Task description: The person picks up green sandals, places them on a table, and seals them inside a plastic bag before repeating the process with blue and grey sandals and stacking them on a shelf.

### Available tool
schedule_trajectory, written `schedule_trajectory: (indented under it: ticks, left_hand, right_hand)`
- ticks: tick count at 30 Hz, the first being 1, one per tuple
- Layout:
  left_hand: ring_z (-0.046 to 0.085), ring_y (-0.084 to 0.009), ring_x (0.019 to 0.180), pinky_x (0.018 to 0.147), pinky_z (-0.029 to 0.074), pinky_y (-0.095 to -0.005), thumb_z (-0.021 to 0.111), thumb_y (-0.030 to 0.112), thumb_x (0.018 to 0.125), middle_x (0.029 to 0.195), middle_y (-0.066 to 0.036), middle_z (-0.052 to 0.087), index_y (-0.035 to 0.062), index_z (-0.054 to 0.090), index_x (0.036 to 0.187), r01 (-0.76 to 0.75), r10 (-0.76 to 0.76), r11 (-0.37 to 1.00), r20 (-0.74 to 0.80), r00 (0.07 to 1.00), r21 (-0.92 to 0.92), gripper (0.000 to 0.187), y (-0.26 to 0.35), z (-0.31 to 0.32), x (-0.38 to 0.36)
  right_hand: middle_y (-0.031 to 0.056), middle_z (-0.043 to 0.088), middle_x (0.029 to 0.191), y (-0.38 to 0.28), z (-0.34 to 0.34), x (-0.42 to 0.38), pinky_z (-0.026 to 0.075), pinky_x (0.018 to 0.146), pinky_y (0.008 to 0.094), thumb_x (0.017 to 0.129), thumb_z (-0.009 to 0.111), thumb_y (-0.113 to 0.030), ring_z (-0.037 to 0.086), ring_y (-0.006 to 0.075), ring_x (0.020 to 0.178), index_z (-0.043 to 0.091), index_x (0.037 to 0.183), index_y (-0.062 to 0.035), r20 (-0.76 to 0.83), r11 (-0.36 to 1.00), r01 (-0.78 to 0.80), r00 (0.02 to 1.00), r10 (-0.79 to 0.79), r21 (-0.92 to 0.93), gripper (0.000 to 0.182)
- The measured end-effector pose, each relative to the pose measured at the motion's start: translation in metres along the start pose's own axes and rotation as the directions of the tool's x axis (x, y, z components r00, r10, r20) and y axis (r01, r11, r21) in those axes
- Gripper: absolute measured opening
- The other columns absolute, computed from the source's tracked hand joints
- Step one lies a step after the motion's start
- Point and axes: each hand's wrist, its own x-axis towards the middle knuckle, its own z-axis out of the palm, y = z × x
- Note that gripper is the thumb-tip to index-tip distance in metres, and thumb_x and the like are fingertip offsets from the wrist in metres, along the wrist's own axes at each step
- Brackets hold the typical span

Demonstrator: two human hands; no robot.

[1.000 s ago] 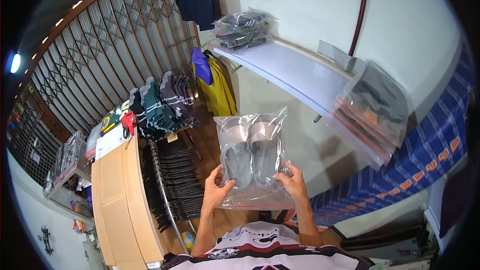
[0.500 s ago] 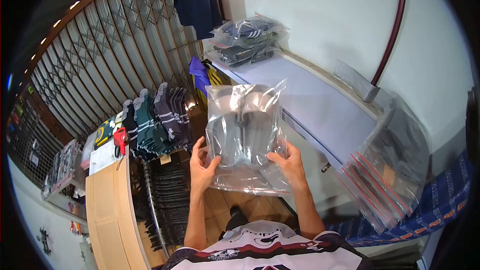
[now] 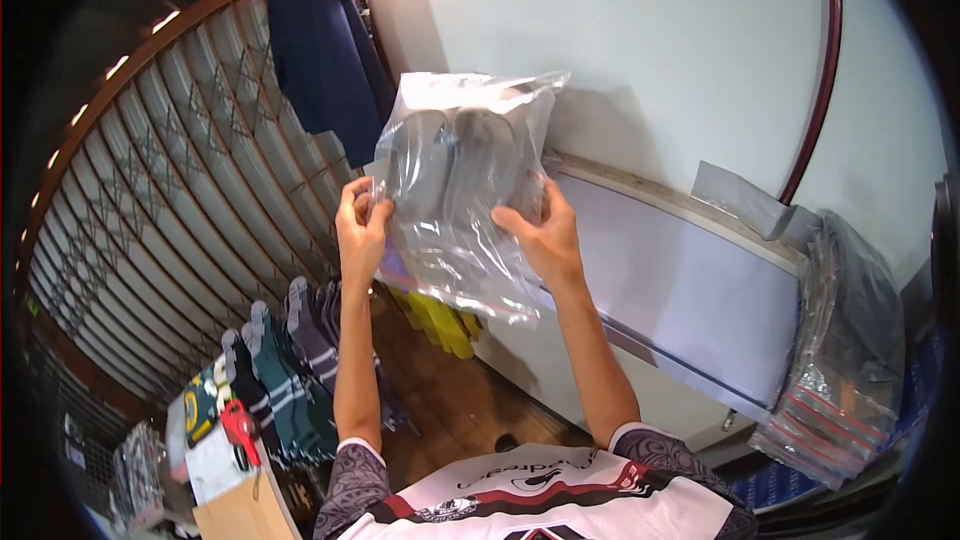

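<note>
A clear plastic bag [image 3: 455,265] with a red seal line along its lower edge hangs raised in front of me. Inside lies a pair of dark grey slide sandals [image 3: 480,155], partly blurred by glare on the plastic. My left hand [image 3: 360,225] pinches the bag's left edge between thumb and fingers. On the opposite side, my right hand [image 3: 548,235] grips the edge, its thumb pressed on the front of the plastic. The bag is tilted slightly and covers the far left end of the pale shelf top [image 3: 670,255].
Bags with red seals [image 3: 830,420] pile up at the right end of the shelf. Folded striped socks [image 3: 290,370] and a red handheld tool [image 3: 240,430] are at lower left. Dark cloth [image 3: 325,50] hangs before a folding metal gate [image 3: 150,160]. Yellow cloth [image 3: 435,320] hangs below the bag.
Both hands have lifted the bag up and a little left, over the shelf's far end. My view has turned, and the stack of bagged footwear there is now hidden behind it.
</note>
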Motion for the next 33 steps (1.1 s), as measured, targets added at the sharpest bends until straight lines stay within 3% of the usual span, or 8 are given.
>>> schedule_trajectory:
  ticks: [3, 6, 9, 13, 14, 21, 24, 33]
  left_hand:
    - [0.059, -0.0082, 0.079, 0.07, 0.046, -0.0237, 0.062, 0.001, 0.092, 0.093, -0.007, 0.071, -0.0012, 0.057, 0.121, 0.013, -0.016, 0.999, 0.069, 0.997, 0.049, 0.03, -0.038, -0.005, 0.086]
    - [0.056, -0.0073, 0.075, 0.067, 0.044, -0.0236, 0.062, 0.008, 0.093, 0.085, -0.005, 0.068, -0.0012, 0.06, 0.12, 0.032, -0.041, 0.994, 0.087, 0.995, 0.105, 0.029, -0.075, 0.002, 0.158]
    - [0.045, -0.0034, 0.066, 0.06, 0.036, -0.0221, 0.061, 0.014, 0.094, 0.078, 0.003, 0.06, 0.002, 0.064, 0.12, 0.028, -0.043, 0.99, 0.109, 0.993, 0.136, 0.029, -0.11, 0.016, 0.21]
    - [0.057, -0.0104, 0.078, 0.073, 0.045, -0.0265, 0.059, 0.018, 0.094, 0.087, -0.004, 0.066, 0.0003, 0.067, 0.117, 0.007, -0.053, 0.972, 0.194, 0.98, 0.234, 0.03, -0.156, 0.03, 0.258]
    - [0.058, -0.0117, 0.078, 0.074, 0.046, -0.0273, 0.058, 0.018, 0.095, 0.087, -0.006, 0.067, -0.0011, 0.067, 0.116, -0.039, -0.01, 0.971, 0.202, 0.979, 0.238, 0.03, -0.165, 0.034, 0.265]
    - [0.067, -0.0306, 0.102, 0.093, 0.049, -0.0376, 0.047, 0.025, 0.099, 0.104, -0.019, 0.073, -0.0035, 0.07, 0.113, -0.142, 0.071, 0.953, 0.257, 0.964, 0.269, 0.039, -0.2, 0.053, 0.294]
    - [0.067, -0.0353, 0.112, 0.098, 0.048, -0.0403, 0.044, 0.032, 0.103, 0.113, -0.023, 0.072, -0.0028, 0.069, 0.117, -0.119, 0.036, 0.953, 0.287, 0.957, 0.278, 0.045, -0.189, 0.056, 0.297]
    - [0.056, -0.0369, 0.131, 0.112, 0.04, -0.0443, 0.05, 0.056, 0.104, 0.138, -0.025, 0.061, -0.0026, 0.051, 0.144, -0.134, 0.129, 0.912, 0.039, 0.991, 0.388, 0.07, -0.118, 0.04, 0.22]
  right_hand:
    - [0.0188, 0.071, 0.113, 0.01, 0.032, 0.06, 0.054, 0.091, 0.0335, 0.08, 0.082, -0.012, 0.07, 0.0221, 0.1, 0.05, 0.138, 0.0105, -0.032, 1.0, 0.016, 0.999, -0.015, 0.009, 0.07]
    - [0.0206, 0.071, 0.108, 0.042, 0.052, 0.12, 0.055, 0.086, 0.035, 0.078, 0.086, -0.025, 0.071, 0.0246, 0.096, 0.052, 0.133, 0.013, -0.22, 0.939, 0.099, 0.959, -0.179, -0.33, 0.075]
    - [0.021, 0.071, 0.106, 0.05, 0.066, 0.158, 0.054, 0.086, 0.0366, 0.075, 0.088, -0.034, 0.071, 0.0266, 0.095, 0.055, 0.129, 0.0131, -0.27, 0.954, 0.015, 0.958, -0.1, -0.3, 0.079]
    - [0.0246, 0.072, 0.113, 0.057, 0.073, 0.184, 0.053, 0.094, 0.0385, 0.077, 0.086, -0.032, 0.071, 0.0317, 0.107, 0.058, 0.126, 0.0105, -0.296, 0.921, -0.071, 0.954, -0.049, -0.384, 0.071]
    - [0.0185, 0.073, 0.105, 0.066, 0.069, 0.19, 0.056, 0.085, 0.0359, 0.081, 0.083, -0.041, 0.072, 0.0265, 0.092, 0.059, 0.129, 0.0106, -0.259, 0.892, -0.056, 0.963, -0.07, -0.449, 0.075]
    - [0.0126, 0.073, 0.086, 0.085, 0.059, 0.211, 0.055, 0.076, 0.0368, 0.082, 0.082, -0.039, 0.071, 0.0235, 0.08, 0.067, 0.115, 0.0049, -0.287, 0.844, -0.096, 0.955, -0.07, -0.528, 0.057]
    - [0.0199, 0.075, 0.099, 0.076, 0.059, 0.208, 0.055, 0.088, 0.0429, 0.081, 0.079, -0.045, 0.073, 0.0357, 0.096, 0.063, 0.117, 0.0084, -0.265, 0.846, -0.134, 0.964, -0.009, -0.516, 0.067]
    - [0.009, 0.07, 0.085, 0.084, 0.058, 0.14, 0.051, 0.067, 0.0294, 0.093, 0.075, -0.033, 0.064, 0.0132, 0.069, 0.055, 0.13, 0.0116, -0.398, 0.941, 0.103, 0.887, -0.234, -0.322, 0.062]
